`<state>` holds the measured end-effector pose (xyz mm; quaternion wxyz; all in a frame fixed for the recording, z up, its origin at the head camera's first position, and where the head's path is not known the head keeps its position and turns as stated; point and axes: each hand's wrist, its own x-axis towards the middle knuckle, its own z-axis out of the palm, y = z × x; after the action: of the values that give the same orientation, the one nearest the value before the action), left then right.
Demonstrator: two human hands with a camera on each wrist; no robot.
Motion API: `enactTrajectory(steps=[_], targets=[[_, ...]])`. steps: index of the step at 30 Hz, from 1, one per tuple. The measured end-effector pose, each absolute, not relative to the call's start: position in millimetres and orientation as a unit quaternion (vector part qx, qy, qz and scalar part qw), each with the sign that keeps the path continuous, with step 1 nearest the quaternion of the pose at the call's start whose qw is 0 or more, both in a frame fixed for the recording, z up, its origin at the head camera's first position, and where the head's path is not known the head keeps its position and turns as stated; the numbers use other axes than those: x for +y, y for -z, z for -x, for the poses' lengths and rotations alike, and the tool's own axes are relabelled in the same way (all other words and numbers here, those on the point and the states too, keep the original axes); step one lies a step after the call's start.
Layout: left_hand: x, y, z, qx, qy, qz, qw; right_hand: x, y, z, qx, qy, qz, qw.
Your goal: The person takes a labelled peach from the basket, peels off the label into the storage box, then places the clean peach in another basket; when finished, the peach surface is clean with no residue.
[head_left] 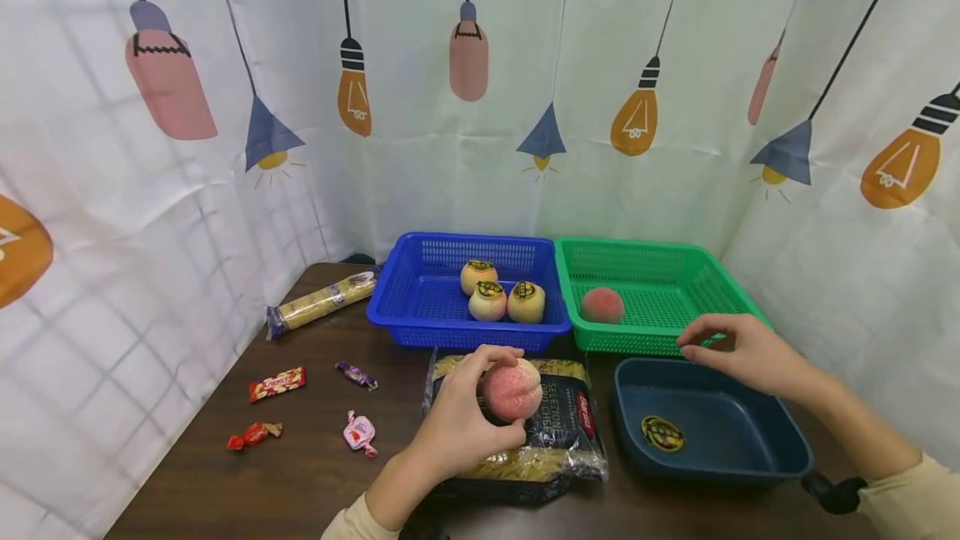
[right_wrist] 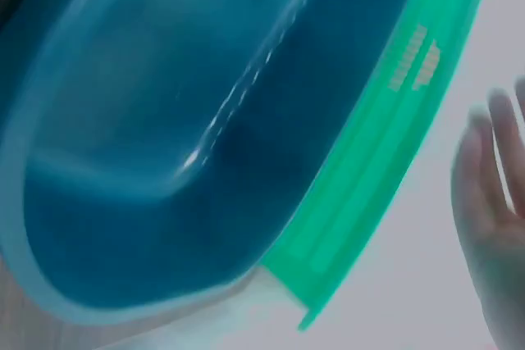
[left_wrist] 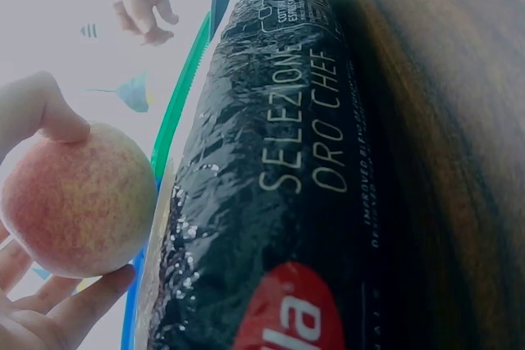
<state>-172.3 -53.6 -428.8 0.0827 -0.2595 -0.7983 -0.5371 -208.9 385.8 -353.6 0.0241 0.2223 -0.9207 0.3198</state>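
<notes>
On the dark wooden table, a blue perforated plastic basket sits at twelve o'clock with a green perforated plastic basket touching it at one o'clock, a dark navy plastic tub at three o'clock and a black-and-clear bag of pasta in the middle. The left hand hovers over that bag, its fingers curled around a pink, fuzzy peach held just above the bag. The right hand hangs over the tub's far rim beside the green basket, fingers loosely bent and holding nothing.
</notes>
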Motion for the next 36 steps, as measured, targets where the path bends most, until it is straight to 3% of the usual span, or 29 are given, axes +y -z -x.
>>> enactTrajectory(steps=[3,5,16,27,36], targets=[[-53.9,428.2,172.9,-0.797,0.540,0.260,0.080,403.0,354.1,219.4,-0.930,-0.309,-0.174,0.095],[-54.1,427.7,173.3,-0.796,0.542,0.259,0.079,415.6,355.1,226.9,-0.936,-0.301,-0.145,0.107],[-55.2,427.0,174.2,-0.795,0.541,0.262,0.082,462.9,359.5,258.1,-0.939,-0.338,-0.009,-0.063],[-52.8,426.6,172.1,-0.800,0.532,0.263,0.089,489.2,378.2,261.8,-0.888,-0.444,0.012,-0.120],[-36.9,419.7,163.0,-0.781,0.548,0.297,0.046,502.3,388.9,263.0,-0.839,-0.524,0.007,-0.146]])
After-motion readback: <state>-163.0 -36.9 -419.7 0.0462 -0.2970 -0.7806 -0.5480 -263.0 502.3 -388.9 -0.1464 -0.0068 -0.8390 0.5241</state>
